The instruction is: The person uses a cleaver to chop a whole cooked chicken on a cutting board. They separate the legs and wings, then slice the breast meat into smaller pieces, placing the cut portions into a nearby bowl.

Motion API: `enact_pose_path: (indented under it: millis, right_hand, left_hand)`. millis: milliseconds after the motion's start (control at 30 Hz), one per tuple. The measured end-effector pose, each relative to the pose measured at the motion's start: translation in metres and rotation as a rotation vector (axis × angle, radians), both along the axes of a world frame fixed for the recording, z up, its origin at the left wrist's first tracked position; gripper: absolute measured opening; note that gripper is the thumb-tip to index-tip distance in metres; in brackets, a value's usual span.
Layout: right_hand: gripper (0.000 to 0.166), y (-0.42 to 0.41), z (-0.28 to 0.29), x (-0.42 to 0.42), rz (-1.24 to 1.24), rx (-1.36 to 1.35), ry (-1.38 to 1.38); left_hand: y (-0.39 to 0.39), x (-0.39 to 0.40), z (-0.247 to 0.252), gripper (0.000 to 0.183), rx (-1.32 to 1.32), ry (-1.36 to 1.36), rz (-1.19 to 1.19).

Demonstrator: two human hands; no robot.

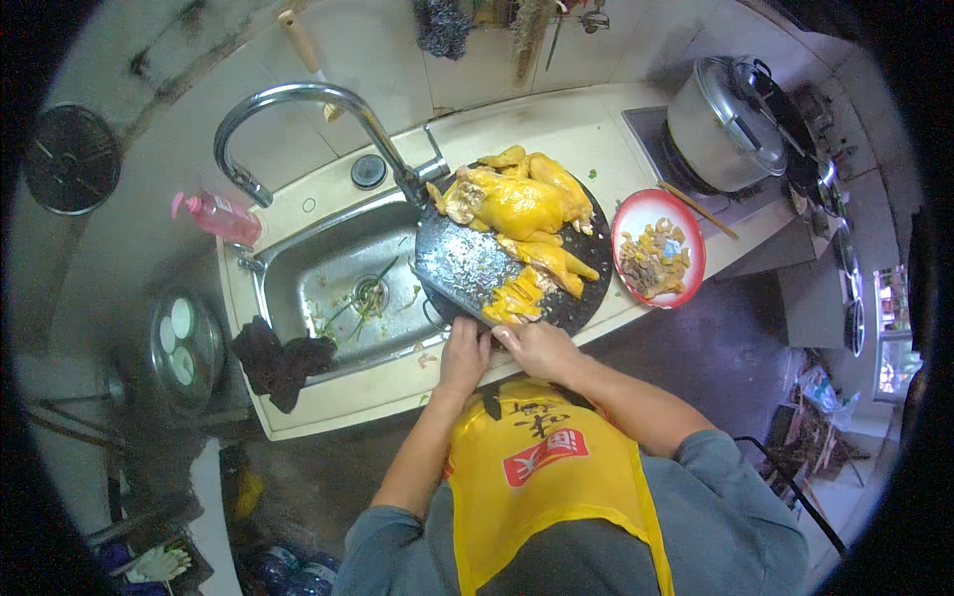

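My left hand (464,356) is at the near rim of a round dark chopping board (466,253), its fingers curled; what they touch is unclear. Close beside it, my right hand (542,350) appears closed on the handle end of a kitchen knife, whose blade (451,296) shows as a thin slanting strip over the board. Just beyond my right hand lie cut yellow chicken pieces (516,298). Past these are a larger chicken portion (551,261) and a mostly whole yellow-skinned chicken (518,201). My hands hide the knife's handle.
A steel sink (335,298) with green scraps is left of the board, under a curved faucet (320,89). A red-rimmed plate (697,276) of chopped pieces stands right, beside chopsticks (700,211). Farther right, a lidded pot (708,134) sits on the stove. A dark cloth (279,365) hangs over the counter edge.
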State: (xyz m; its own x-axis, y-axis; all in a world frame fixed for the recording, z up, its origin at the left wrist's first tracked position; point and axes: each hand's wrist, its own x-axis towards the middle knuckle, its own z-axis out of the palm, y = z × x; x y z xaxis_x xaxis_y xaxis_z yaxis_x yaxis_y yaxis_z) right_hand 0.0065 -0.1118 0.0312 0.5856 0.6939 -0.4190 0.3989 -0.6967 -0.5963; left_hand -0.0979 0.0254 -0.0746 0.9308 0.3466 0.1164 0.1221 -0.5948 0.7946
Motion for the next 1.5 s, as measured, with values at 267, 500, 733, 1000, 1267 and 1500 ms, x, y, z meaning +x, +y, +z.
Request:
enact_pose_path:
  millis: [267, 500, 733, 1000, 1267, 1500]
  right_hand:
    - [0.033, -0.109, 0.068, 0.031, -0.407, 0.617, 0.261]
    - [0.038, -0.165, -0.018, -0.096, -1.29, 0.233, 0.31]
    - [0.032, -0.066, -0.088, -0.15, -1.581, 0.567, 0.412]
    - [0.037, 0.034, -0.093, -0.11, -1.437, 0.429, 0.393]
    - [0.029, 0.039, -0.092, -0.133, -1.349, 0.445, 0.184]
    - [0.028, 0.002, -0.064, -0.136, -1.239, 0.514, 0.429]
  left_hand:
    - [0.011, 0.006, 0.018, 0.062, 0.351, -0.089, -0.079]
    - [0.011, 0.088, 0.033, 0.077, 0.557, -0.069, -0.716]
    - [0.035, 0.121, 0.018, 0.088, 0.387, -0.198, -0.978]
    - [0.036, 0.123, 0.008, 0.086, 0.213, -0.197, -0.948]
    - [0.033, 0.101, 0.01, 0.076, 0.119, -0.277, -0.838]
    - [0.015, 0.081, 0.037, 0.082, 0.206, -0.269, -0.74]
